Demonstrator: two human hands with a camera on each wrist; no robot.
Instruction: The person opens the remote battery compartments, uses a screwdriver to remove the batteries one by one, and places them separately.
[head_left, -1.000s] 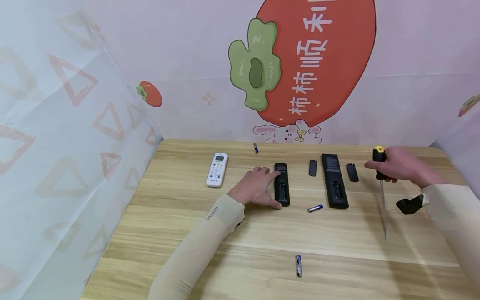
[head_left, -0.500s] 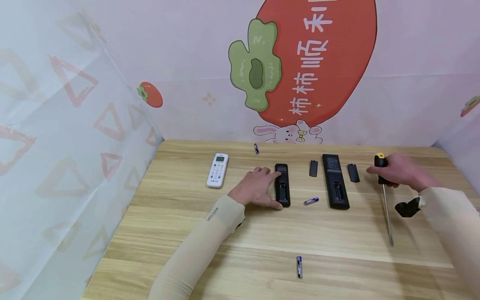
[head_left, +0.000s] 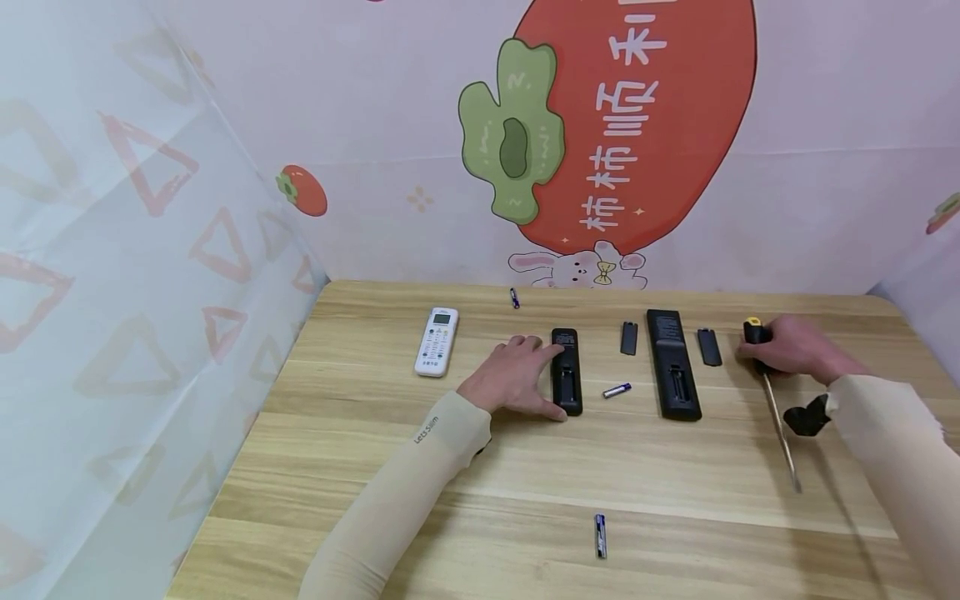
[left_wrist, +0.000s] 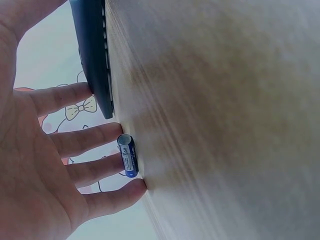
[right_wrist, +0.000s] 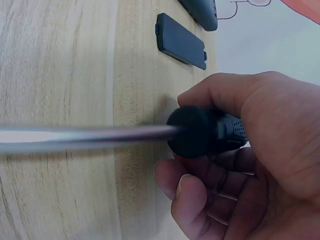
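My left hand [head_left: 513, 377] reaches over the table with extended fingers. Its index fingertip and thumb touch the left side of a small black remote control [head_left: 567, 392], which lies back up with its battery slot uncovered. In the left wrist view a blue battery [left_wrist: 128, 156] appears beyond the other fingers. At the right, my right hand [head_left: 798, 346] grips a screwdriver [right_wrist: 207, 131] by its black and yellow handle, the long metal shaft slanting toward the front. Left of that hand lies a black battery cover [head_left: 709, 347], also seen in the right wrist view.
A larger black remote [head_left: 673, 367] lies back up with its slot uncovered. Another battery cover [head_left: 629, 338] and a loose battery [head_left: 617, 390] lie between the remotes. A white remote [head_left: 437, 342] is at left, a battery [head_left: 601, 535] in front. Printed walls stand behind and left.
My right hand has lowered the screwdriver and tilted it, its tip shifting right. The battery between the two black remotes has rolled away to the back left. My left hand stays put.
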